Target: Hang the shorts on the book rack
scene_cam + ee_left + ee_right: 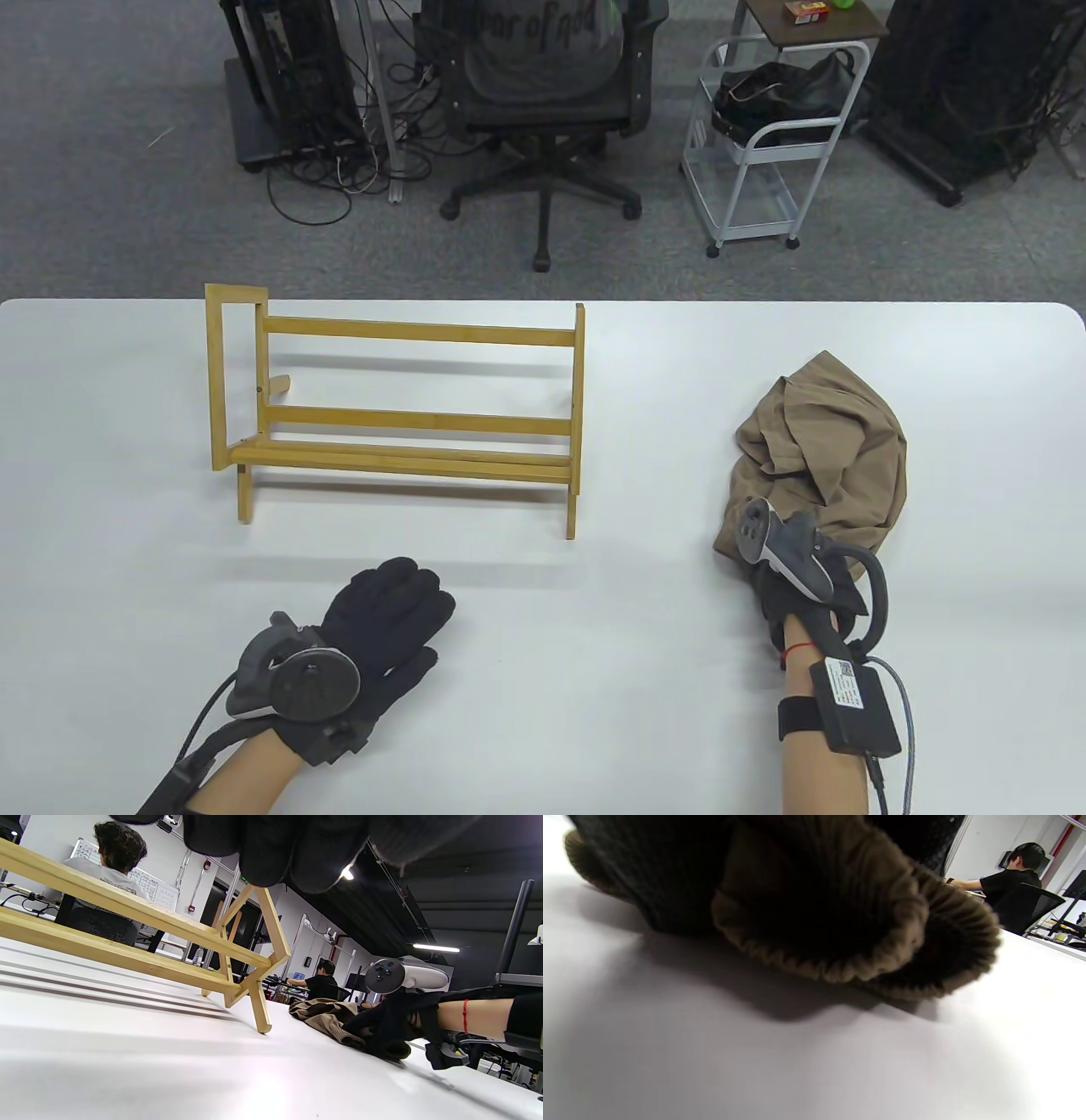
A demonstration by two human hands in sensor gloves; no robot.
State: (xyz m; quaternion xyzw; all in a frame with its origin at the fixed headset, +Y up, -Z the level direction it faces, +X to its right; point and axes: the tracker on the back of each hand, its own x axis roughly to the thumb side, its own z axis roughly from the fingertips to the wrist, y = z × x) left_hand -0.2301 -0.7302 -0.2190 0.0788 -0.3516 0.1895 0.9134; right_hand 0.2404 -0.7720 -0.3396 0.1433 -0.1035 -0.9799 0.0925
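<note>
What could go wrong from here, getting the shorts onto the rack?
1. The shorts lie crumpled in a heap; the right hand has only the near edge, so they may lift as a bunched wad and not drape over a rail.
2. The rack is a light-looking wooden frame on thin legs with nothing bracing it; the left hand rests flat on the table, apart from it. Dragging fabric might tip or shove it.

Book rack (407, 407) left on table (645, 679); shorts (819, 450) right, well apart.
</note>
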